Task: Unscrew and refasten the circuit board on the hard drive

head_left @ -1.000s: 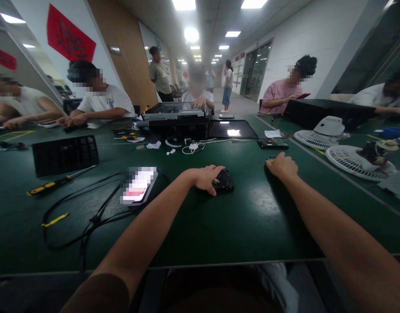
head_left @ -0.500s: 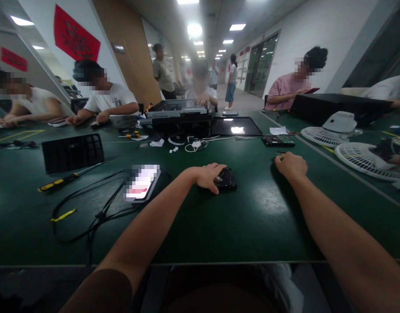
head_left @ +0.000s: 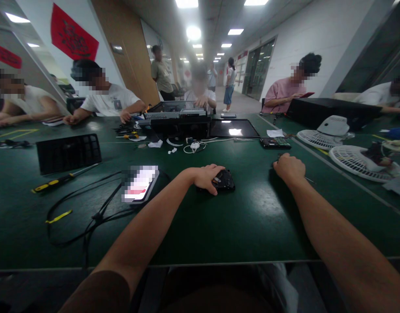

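My left hand (head_left: 209,177) lies over the left part of a small black device (head_left: 226,180) on the green table (head_left: 219,230), its thumb and fingers round the device's edges. Some metal parts show on the device beside my thumb. Farther right, my right hand (head_left: 289,167) rests on the table with its fingers curled. A thin metal shaft (head_left: 310,180) sticks out to the right of it, and something small and dark shows at its fingertips. What the fingers enclose is mostly hidden.
A lit phone (head_left: 141,184), a black cable and a yellow-black screwdriver (head_left: 56,182) lie at left, near a black panel (head_left: 69,153). A circuit board (head_left: 274,143) sits beyond my right hand. White fan grilles (head_left: 359,161) stand at right. Several people sit around the table.
The view has shifted slightly. The thin shaft now shows beside my right hand. My left hand stays on the black device. A person at left has reached toward the tools.
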Action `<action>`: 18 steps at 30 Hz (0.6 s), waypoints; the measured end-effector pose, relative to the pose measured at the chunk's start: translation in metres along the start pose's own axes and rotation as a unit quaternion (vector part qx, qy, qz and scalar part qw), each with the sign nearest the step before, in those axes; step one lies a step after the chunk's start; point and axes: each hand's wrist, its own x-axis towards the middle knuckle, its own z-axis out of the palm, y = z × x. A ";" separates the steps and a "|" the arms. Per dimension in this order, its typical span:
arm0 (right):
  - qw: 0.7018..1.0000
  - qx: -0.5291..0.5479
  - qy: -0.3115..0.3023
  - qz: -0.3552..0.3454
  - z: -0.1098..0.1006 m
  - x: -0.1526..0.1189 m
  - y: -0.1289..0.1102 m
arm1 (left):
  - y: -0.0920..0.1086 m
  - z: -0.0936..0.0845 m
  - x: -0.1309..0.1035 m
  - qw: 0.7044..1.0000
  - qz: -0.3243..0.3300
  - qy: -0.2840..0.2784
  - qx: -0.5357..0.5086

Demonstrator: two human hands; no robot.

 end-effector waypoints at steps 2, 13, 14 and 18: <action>1.000 -0.005 -0.018 -0.002 -0.002 -0.001 0.000 | 0.000 0.000 0.000 1.000 0.001 -0.001 0.002; 0.996 0.017 0.020 0.087 -0.015 0.000 0.010 | 0.001 -0.003 -0.002 0.999 -0.002 -0.024 0.043; 0.995 0.020 0.027 0.097 -0.017 -0.001 0.012 | 0.002 -0.003 -0.002 0.999 -0.001 -0.026 0.046; 0.989 0.046 0.081 0.116 -0.023 -0.004 0.018 | 0.004 -0.004 -0.004 0.998 -0.004 -0.030 0.049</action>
